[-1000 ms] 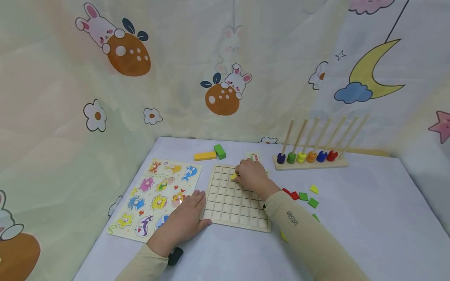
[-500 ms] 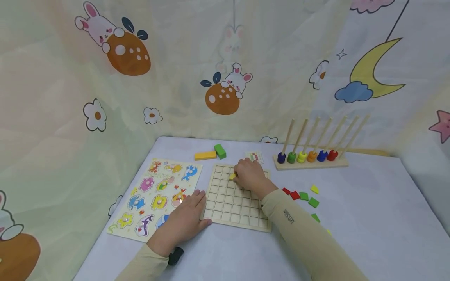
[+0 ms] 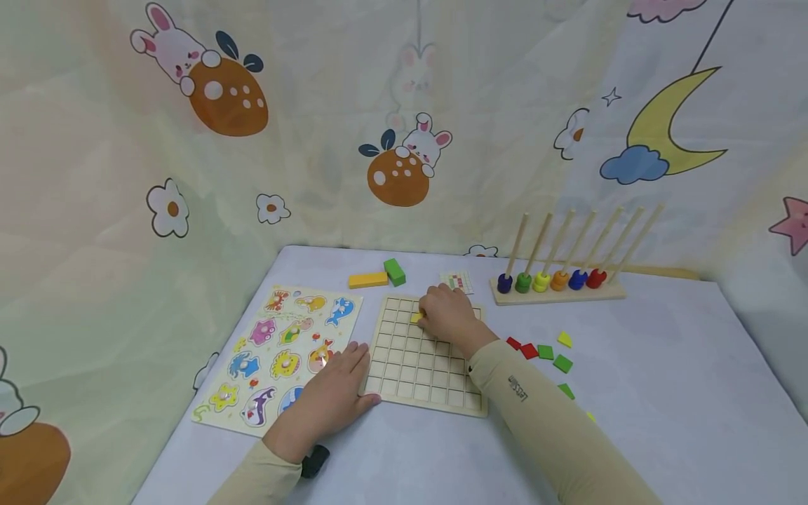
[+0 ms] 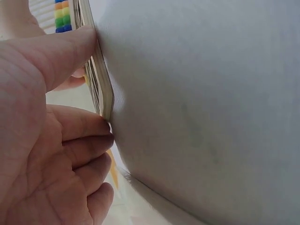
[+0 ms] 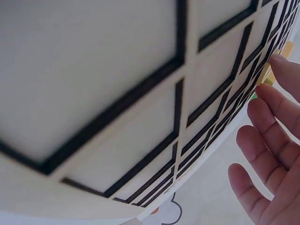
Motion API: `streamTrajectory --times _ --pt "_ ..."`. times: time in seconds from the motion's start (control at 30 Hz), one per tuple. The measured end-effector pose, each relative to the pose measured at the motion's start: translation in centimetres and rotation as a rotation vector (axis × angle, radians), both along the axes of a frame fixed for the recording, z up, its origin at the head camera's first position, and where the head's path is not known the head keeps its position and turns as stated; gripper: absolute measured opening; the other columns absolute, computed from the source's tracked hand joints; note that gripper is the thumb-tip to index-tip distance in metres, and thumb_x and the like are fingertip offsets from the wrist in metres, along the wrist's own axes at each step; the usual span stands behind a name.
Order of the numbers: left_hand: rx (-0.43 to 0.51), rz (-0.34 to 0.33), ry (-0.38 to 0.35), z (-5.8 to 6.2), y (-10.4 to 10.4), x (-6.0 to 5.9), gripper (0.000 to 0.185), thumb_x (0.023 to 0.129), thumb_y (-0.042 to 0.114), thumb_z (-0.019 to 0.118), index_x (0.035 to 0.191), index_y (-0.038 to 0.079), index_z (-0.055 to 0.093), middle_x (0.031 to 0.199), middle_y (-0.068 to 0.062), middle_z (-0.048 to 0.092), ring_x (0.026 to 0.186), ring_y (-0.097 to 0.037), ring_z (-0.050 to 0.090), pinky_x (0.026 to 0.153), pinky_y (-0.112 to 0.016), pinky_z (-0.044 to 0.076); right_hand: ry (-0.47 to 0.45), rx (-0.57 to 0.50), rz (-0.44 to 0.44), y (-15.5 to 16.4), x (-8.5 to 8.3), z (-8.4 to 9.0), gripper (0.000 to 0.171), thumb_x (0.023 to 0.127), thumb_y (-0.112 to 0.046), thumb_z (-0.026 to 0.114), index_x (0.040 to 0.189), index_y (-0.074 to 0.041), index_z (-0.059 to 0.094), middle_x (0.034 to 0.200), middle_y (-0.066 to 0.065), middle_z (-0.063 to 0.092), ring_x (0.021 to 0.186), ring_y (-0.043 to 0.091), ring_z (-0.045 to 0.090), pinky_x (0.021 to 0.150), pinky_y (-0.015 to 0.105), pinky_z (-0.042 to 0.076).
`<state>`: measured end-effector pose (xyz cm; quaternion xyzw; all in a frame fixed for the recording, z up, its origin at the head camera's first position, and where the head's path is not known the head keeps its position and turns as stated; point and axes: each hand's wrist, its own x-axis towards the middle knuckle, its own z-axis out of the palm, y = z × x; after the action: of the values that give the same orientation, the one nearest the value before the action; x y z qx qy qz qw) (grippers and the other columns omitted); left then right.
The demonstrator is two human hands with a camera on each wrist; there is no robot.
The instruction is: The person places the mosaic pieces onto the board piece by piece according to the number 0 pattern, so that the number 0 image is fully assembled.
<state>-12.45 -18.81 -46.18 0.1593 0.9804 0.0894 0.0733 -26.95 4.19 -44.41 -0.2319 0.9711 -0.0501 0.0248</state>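
Note:
A square wooden grid board (image 3: 404,368) lies on the white table. At its front left corner rests my left hand (image 3: 331,394), palm down, fingers extended along the left edge and thumb at the front edge. In the left wrist view, thumb and index fingertip touch the side of the board (image 4: 107,93). Over the board's back part, my right hand (image 3: 452,315) pinches a small yellow tile (image 3: 416,318) between thumb and index finger, close over the grid cells. The right wrist view shows this tile (image 5: 265,72) partly hidden by the fingertips.
Left of the grid lies an animal picture puzzle board (image 3: 278,363). Yellow (image 3: 368,280) and green blocks (image 3: 395,272) and a pattern card (image 3: 463,283) sit behind. Red tiles (image 3: 529,351), green tiles (image 3: 562,363) and a yellow tile (image 3: 564,339) lie right, below a pegged bead stand (image 3: 562,297).
My right hand has shifted slightly left over the board with the yellow tile, and its forearm has moved a little left, uncovering another yellow tile. The left hand stays in place.

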Motion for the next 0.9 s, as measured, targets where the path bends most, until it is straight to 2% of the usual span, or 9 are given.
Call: streamTrajectory --times 0.37,0.7,0.9 --pt "0.004 -0.002 0.010 -0.1 0.0 0.0 0.086 0.096 0.052 0.071 0.160 0.004 0.041 0.170 -0.013 0.036 0.161 -0.033 0.028 0.131 -0.052 0.030 0.013 -0.001 0.012 -0.1 0.0 -0.4 0.017 0.094 -0.031 0.080 0.098 -0.015 0.080 0.097 0.000 0.070 0.091 0.021 0.058 0.090 0.048 0.056" --pt "0.000 -0.014 0.018 -0.4 0.0 -0.1 0.086 0.097 0.052 0.070 0.160 0.003 0.039 0.170 -0.012 0.036 0.161 -0.032 0.028 0.131 -0.050 0.029 0.031 0.010 0.019 0.4 0.0 -0.2 0.015 0.093 -0.035 0.081 0.091 -0.020 0.081 0.091 -0.002 0.068 0.088 0.019 0.056 0.082 0.043 0.056" --pt "-0.007 -0.002 0.012 -0.3 -0.1 0.0 0.086 0.097 0.053 0.070 0.161 0.005 0.040 0.170 -0.011 0.036 0.161 -0.031 0.028 0.131 -0.050 0.030 0.034 -0.034 0.022 1.0 0.2 0.3 0.017 0.096 -0.035 0.077 0.105 -0.021 0.082 0.100 0.001 0.070 0.092 0.021 0.060 0.083 0.044 0.058"
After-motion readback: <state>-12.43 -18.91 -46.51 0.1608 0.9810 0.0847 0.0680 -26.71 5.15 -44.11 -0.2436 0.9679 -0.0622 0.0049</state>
